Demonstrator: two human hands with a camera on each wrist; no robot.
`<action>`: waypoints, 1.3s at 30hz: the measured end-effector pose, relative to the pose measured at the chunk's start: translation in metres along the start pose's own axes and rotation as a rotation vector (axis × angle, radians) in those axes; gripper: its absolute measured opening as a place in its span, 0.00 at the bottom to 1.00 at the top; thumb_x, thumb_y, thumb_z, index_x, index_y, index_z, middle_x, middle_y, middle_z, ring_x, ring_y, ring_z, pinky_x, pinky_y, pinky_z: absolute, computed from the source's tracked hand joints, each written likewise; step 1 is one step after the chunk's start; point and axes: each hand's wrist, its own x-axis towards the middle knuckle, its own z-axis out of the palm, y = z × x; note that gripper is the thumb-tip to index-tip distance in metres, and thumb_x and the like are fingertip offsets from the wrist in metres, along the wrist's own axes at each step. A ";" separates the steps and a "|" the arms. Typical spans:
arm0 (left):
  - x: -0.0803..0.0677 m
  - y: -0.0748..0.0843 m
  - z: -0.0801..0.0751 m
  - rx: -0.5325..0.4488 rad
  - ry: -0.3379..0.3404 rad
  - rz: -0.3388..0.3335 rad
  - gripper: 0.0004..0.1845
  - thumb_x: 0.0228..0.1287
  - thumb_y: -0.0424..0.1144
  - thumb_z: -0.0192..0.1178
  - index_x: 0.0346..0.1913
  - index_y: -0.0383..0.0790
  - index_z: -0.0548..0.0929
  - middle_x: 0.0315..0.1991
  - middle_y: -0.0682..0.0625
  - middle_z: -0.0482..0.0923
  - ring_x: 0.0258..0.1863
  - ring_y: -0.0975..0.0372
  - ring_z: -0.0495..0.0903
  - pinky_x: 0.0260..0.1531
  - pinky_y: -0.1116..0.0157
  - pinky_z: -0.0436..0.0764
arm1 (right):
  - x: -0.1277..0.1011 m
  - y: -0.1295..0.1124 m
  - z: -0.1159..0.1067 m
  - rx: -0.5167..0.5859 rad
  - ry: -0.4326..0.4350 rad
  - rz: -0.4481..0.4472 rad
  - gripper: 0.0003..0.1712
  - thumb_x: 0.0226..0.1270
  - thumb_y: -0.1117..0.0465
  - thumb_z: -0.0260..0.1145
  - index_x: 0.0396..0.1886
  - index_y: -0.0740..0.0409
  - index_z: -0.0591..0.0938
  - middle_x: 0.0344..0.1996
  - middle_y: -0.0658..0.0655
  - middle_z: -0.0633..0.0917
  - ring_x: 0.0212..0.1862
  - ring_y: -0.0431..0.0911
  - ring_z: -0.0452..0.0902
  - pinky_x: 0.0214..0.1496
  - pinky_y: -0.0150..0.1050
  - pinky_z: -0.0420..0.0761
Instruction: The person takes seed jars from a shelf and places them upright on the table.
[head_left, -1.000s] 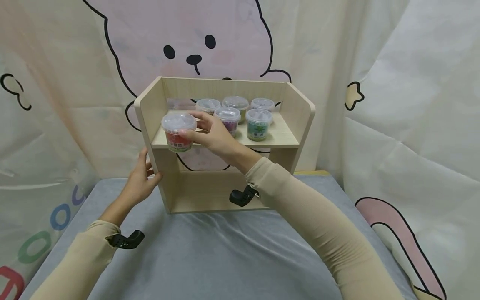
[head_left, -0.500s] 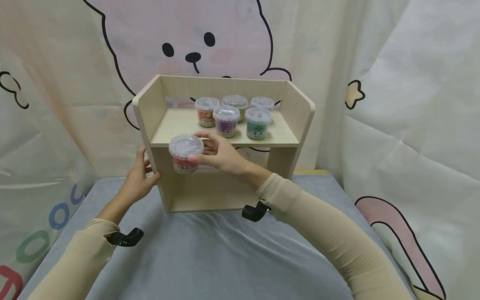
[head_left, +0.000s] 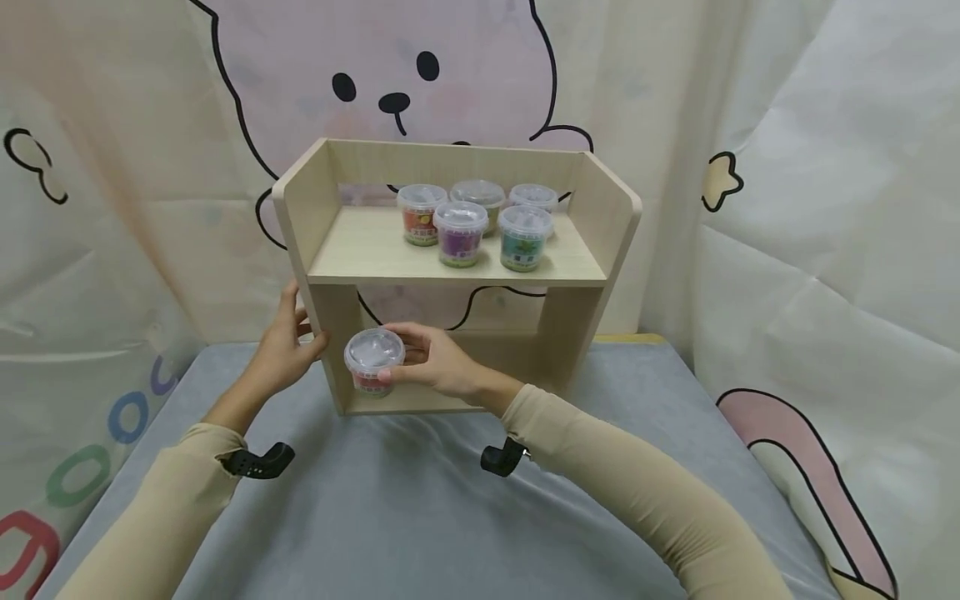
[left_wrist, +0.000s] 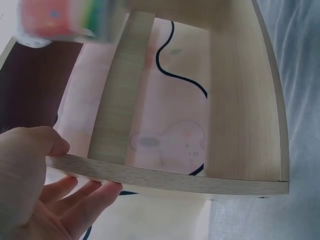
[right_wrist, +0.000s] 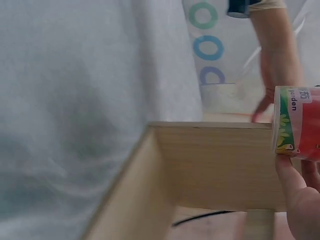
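Note:
A clear-lidded plastic cup with a red label [head_left: 369, 379] is in my right hand [head_left: 444, 363], pinched between thumb and fingers. It is in front of the lower compartment of a small wooden shelf [head_left: 352, 250], near the left side panel. In the right wrist view the cup's red and green label [right_wrist: 300, 122] shows. My left hand [head_left: 281, 346] grips that side panel's front edge; in the left wrist view the thumb lies on one face of the panel [left_wrist: 165, 175] and the fingers on the other.
Several lidded cups stand grouped on the upper board, among them an orange-labelled cup [head_left: 420, 225], a purple cup [head_left: 460, 243] and a green cup [head_left: 522, 248]. A grey-blue cloth [head_left: 420, 517] covers the table. Printed curtains [head_left: 637, 125] hang behind and at both sides.
My right hand has carried the red-labelled cup from the upper board's front left, down to the level of the lower compartment. The left hand stays on the side panel. The head view has shifted slightly.

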 end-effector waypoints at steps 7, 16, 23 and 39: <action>0.003 0.001 0.002 -0.022 -0.025 0.005 0.49 0.71 0.29 0.55 0.79 0.66 0.36 0.72 0.23 0.61 0.63 0.28 0.73 0.41 0.39 0.87 | 0.003 0.044 0.008 0.071 0.004 0.070 0.36 0.67 0.73 0.65 0.74 0.63 0.66 0.68 0.68 0.76 0.69 0.55 0.76 0.64 0.39 0.82; 0.002 0.003 0.002 -0.029 -0.046 0.019 0.49 0.71 0.28 0.54 0.79 0.63 0.35 0.73 0.22 0.59 0.63 0.27 0.72 0.40 0.40 0.87 | 0.014 0.082 0.021 0.068 0.000 0.140 0.38 0.65 0.74 0.67 0.73 0.61 0.67 0.67 0.66 0.78 0.65 0.52 0.78 0.61 0.35 0.81; 0.005 0.004 0.003 -0.019 -0.053 0.019 0.49 0.71 0.28 0.54 0.79 0.63 0.35 0.73 0.22 0.58 0.64 0.26 0.71 0.41 0.39 0.87 | 0.019 0.104 0.041 0.060 -0.033 0.197 0.37 0.65 0.73 0.68 0.73 0.59 0.68 0.68 0.63 0.78 0.66 0.52 0.78 0.65 0.38 0.80; 0.003 -0.001 0.000 -0.020 -0.056 -0.002 0.50 0.71 0.29 0.53 0.79 0.67 0.33 0.73 0.22 0.57 0.64 0.26 0.71 0.41 0.39 0.86 | 0.027 0.129 0.068 0.021 -0.059 0.279 0.38 0.64 0.72 0.69 0.72 0.60 0.68 0.68 0.63 0.78 0.68 0.53 0.77 0.69 0.39 0.78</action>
